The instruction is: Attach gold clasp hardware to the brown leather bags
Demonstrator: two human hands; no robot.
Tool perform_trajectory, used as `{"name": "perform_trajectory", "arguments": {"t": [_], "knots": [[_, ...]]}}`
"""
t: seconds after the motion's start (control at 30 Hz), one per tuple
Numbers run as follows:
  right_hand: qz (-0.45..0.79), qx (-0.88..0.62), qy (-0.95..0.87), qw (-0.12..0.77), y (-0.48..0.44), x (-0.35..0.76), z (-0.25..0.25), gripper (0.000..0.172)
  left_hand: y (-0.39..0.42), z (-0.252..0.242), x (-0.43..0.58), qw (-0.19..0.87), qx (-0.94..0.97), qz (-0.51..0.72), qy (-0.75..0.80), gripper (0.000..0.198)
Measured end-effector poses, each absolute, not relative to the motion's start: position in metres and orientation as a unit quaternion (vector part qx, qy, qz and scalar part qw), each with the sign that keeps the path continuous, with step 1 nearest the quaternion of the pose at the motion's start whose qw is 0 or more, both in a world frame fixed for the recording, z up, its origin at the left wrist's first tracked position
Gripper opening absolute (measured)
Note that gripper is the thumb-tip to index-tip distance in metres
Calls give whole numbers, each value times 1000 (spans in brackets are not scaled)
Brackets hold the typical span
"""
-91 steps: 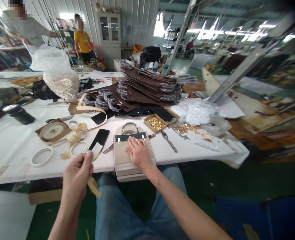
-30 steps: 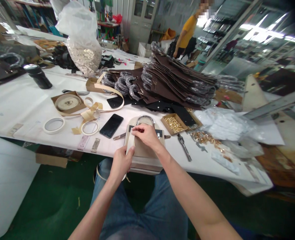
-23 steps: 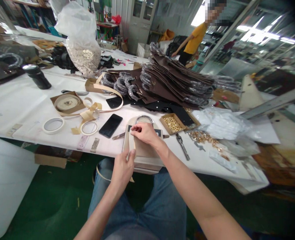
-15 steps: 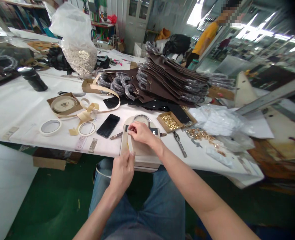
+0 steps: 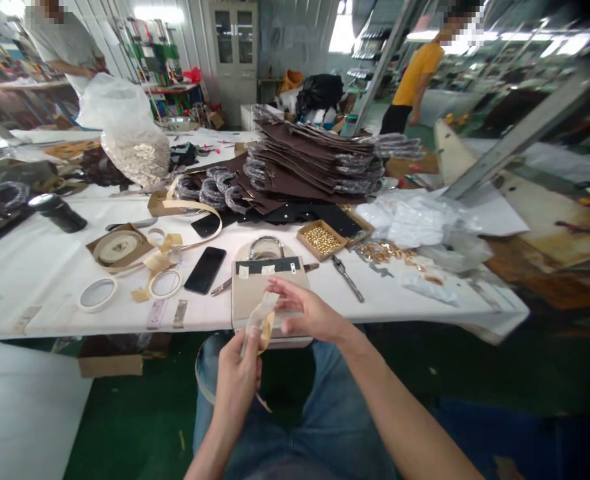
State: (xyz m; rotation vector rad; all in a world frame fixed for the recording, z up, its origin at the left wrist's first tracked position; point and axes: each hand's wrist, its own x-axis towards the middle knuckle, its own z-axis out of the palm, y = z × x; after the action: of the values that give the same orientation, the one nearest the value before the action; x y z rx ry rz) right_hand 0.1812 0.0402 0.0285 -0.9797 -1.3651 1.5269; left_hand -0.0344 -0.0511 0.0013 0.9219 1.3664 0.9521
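Observation:
My left hand (image 5: 239, 363) is closed on a pale strip of tape (image 5: 259, 313) with a yellowish backing, whose free end sticks up in front of the bag. My right hand (image 5: 315, 313) is open beside that end, fingers apart and holding nothing. Behind both hands, at the table edge, is a beige handbag (image 5: 245, 300) with a wrapped, arched handle (image 5: 267, 241). Across its top runs a black band (image 5: 279, 265) bearing two small whitish patches. Part of the bag's front is hidden by my hands and the tape.
Left of the bag lie a phone (image 5: 205, 270), tape rolls (image 5: 97, 293) and a boxed coil of strap (image 5: 119, 247). To the right are a box of gold studs (image 5: 322, 240) and a metal hand tool (image 5: 347, 279). Stacked brown bag pieces (image 5: 305, 163) stand behind.
My right hand has let go at the bag's black band and opened, moving right and towards me. The tape strip, stretched between both hands before, now stands loose from my left hand. The view has shifted.

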Motion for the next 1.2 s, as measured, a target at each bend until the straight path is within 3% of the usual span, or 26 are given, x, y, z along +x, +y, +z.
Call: {"name": "perform_trajectory", "arguments": {"t": [0.03,0.13,0.17,0.27,0.33,0.53,0.63,0.77,1.1,1.2], "knots": [[615,-407,-522,428,27,182,26,101,-51,2,-26,581,414,395,579,71],[606,-470,-434,474,4,178,20,61,-51,5,-5,566,481,359,565,65],[609,-479,-410,481,1,178,18,55,-50,6,-2,551,508,356,559,60],[650,-459,-363,485,-5,182,12,61,-46,9,2,472,577,383,545,47],[670,-435,-356,485,-7,187,7,55,-42,11,4,441,597,394,542,43],[618,-491,-395,470,0,202,-6,41,-30,-3,29,632,456,357,516,64],[567,-514,-449,461,5,210,-5,36,-27,-15,39,675,408,373,489,59],[511,-526,-503,457,7,216,1,31,-24,-19,39,702,413,392,428,47],[412,-571,-533,469,4,217,-6,25,-16,-7,54,770,280,421,389,46],[435,-590,-492,468,11,224,-6,39,-17,-15,57,760,288,415,408,52]]}}
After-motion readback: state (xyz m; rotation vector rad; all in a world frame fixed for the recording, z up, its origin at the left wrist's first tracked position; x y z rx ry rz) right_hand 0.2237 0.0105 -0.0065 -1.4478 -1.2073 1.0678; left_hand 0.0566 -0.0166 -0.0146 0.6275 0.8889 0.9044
